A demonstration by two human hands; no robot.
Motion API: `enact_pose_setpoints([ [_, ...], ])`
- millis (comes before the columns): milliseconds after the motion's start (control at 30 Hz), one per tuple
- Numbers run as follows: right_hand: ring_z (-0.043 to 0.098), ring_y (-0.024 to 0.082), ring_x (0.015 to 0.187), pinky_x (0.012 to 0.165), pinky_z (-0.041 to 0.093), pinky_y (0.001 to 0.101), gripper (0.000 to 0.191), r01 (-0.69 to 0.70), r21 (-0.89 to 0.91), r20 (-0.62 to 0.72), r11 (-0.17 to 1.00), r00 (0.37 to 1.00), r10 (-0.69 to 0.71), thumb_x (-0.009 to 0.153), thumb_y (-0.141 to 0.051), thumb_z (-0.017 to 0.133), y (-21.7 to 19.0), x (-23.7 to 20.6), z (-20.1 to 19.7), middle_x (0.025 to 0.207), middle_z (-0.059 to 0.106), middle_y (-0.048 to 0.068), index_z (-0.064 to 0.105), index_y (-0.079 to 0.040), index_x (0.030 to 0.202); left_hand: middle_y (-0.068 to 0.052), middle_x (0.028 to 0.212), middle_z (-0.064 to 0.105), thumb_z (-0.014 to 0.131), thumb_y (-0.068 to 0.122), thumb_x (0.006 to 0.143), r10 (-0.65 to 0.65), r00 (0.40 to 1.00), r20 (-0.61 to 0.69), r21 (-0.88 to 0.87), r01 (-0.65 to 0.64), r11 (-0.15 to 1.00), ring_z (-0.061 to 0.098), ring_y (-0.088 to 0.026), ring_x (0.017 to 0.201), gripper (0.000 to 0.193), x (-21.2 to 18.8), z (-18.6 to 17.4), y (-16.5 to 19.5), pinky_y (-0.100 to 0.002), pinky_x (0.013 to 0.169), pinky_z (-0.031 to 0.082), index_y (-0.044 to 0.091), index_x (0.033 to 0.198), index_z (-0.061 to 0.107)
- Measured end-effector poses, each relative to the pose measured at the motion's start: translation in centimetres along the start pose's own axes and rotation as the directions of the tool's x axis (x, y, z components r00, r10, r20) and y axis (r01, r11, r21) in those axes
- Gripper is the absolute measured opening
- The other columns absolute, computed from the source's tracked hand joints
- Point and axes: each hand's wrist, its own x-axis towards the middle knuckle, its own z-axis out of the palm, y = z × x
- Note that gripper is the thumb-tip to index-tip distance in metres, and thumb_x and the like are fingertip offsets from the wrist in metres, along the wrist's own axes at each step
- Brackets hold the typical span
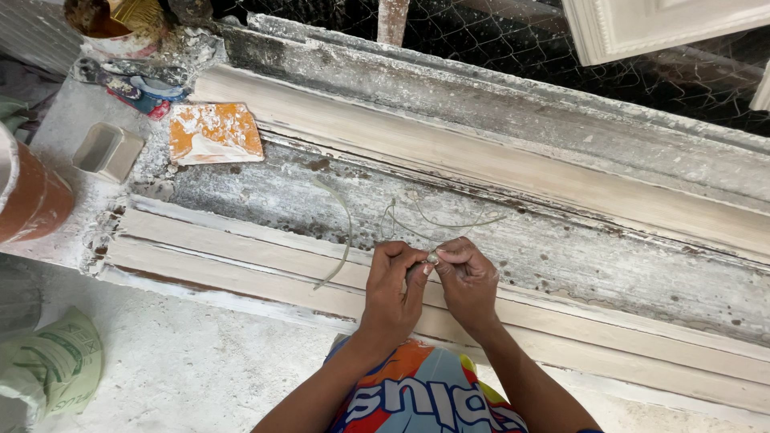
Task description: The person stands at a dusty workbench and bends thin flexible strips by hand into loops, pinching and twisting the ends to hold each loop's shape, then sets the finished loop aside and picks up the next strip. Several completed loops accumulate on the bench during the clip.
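Observation:
My left hand point(393, 289) and my right hand point(468, 277) meet above a long plaster-caked moulding form point(561, 200). Their fingertips pinch a small pale piece point(432, 257) between them. Thin pale strands point(417, 220) run from the fingers up over the grey trough of the form. A longer curved strand point(345, 232) lies to the left of my hands. Both hands are closed around the small piece and the strand ends.
An orange plaster-smeared pad point(215, 132) and a small rectangular cup point(107, 151) lie at the form's left end. A brown bucket point(28, 196) stands at the far left, a green-printed sack point(56, 365) on the floor. Wire mesh point(513, 48) runs behind the form.

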Motion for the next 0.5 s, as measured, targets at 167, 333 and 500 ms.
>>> enact_pose_setpoints([
  [167, 0.070, 0.013, 0.094, 0.083, 0.058, 0.0250, 0.007, -0.085, -0.155, 0.077, 0.984, 0.992, 0.097, 0.098, 0.002, 0.064, -1.8, 0.9, -0.4, 0.102, 0.071, 0.009, 0.067, 0.000, 0.105, -0.014, 0.121, 0.049, 0.056, 0.005, 0.106, -0.043, 0.999, 0.030, -0.027, 0.044, 0.999, 0.061, -0.018, 0.096, 0.018, -0.3, 0.3, -1.1, -0.029, 0.080, 0.054, -0.004, 0.119, 0.063],
  [333, 0.067, 0.011, 0.090, 0.080, 0.056, 0.0237, 0.007, -0.225, -0.245, 0.073, 0.943, 0.966, 0.249, 0.100, -0.003, 0.063, -2.3, 1.1, -0.7, 0.099, 0.071, 0.006, 0.066, -0.001, 0.105, -0.016, 0.131, 0.045, 0.052, 0.007, 0.107, 0.014, 0.993, 0.114, -0.036, -0.009, 0.999, 0.053, -0.022, 0.112, 0.015, -0.5, 0.4, -1.9, -0.033, 0.093, 0.049, -0.003, 0.114, 0.061],
  [500, 0.059, 0.011, 0.100, 0.091, 0.052, 0.0244, 0.011, -0.141, 0.048, 0.228, 0.989, 0.965, 0.127, 0.101, -0.002, 0.065, -1.4, 1.5, -1.6, 0.109, 0.059, 0.005, 0.060, -0.002, 0.110, -0.009, 0.132, 0.049, 0.050, 0.013, 0.112, -0.049, 0.967, 0.252, -0.302, 0.127, 0.945, 0.051, -0.016, 0.114, 0.018, -0.3, -0.2, -3.2, -0.032, 0.100, 0.044, -0.001, 0.117, 0.060],
])
